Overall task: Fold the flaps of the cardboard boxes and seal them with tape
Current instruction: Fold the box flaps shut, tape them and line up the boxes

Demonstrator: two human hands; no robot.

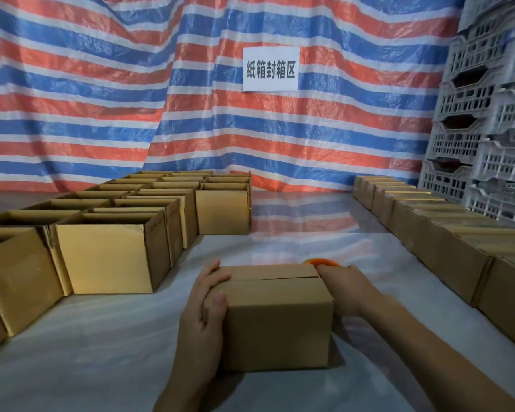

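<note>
Head view: left hand [205,307] clasps box [280,322]; can't tell right hand [349,289] grip near tape [321,261]. I'd hold flaps [272,271] flush, then cover the seam [277,278].

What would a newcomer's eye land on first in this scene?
The red, blue and white striped tarp fills the background, with a white paper sign near its centre. Up front, the left hand and right hand flank a closed brown cardboard box, between open cardboard boxes at left and a row of closed boxes at right.
</note>
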